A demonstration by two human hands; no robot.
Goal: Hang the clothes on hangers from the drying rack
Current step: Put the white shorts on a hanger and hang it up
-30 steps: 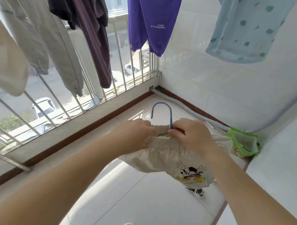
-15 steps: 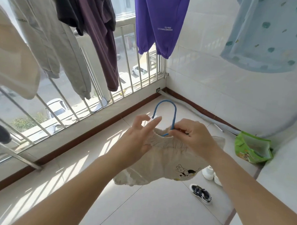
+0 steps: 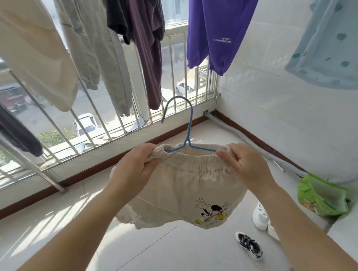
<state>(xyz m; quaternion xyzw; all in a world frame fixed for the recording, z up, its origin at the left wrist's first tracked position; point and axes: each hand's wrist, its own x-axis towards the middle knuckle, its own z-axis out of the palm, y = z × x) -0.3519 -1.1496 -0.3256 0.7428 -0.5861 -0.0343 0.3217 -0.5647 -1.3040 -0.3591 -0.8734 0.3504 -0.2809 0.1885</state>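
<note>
Nearest us, we see the left hand [image 3: 139,166] and the right hand [image 3: 245,164] each grasping one end of the waistband of the beige shorts [image 3: 184,188], the blue hanger [image 3: 186,133] rising at twelve o'clock, purple trousers [image 3: 216,31] hanging beyond at one o'clock.

A single head-worn wide-angle camera looked forward and down from close behind the person's left hand [image 3: 136,168] and right hand [image 3: 246,166], facing the balcony's far corner, where the window bars [image 3: 172,74] met the tiled wall [image 3: 276,110].
</note>
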